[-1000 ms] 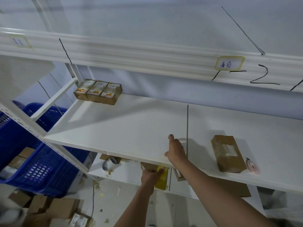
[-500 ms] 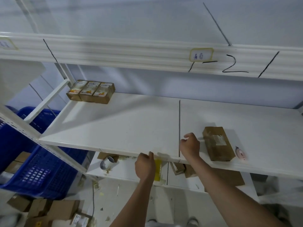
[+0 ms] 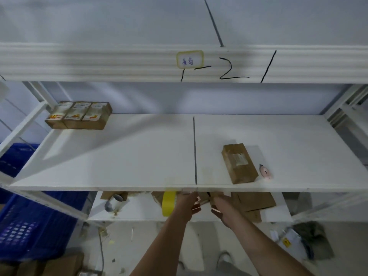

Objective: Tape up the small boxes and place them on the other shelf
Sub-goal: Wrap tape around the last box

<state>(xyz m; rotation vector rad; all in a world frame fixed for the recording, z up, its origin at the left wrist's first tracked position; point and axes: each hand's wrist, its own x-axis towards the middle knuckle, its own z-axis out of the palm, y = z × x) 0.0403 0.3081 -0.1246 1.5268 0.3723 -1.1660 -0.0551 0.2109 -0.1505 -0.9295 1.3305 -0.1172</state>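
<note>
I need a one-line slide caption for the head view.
Both hands reach under the white shelf, yellow tape roll beside the left.

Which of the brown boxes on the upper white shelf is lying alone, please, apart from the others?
The plain brown box right of the shelf's centre seam, beside a small pink object. The other three boxes have printed tops and sit packed together at the back left.

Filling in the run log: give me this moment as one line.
left hand holds yellow tape roll | right hand reaching under shelf | brown box on shelf

Yellow tape roll [image 3: 168,203], blue crates [image 3: 29,226]
</note>
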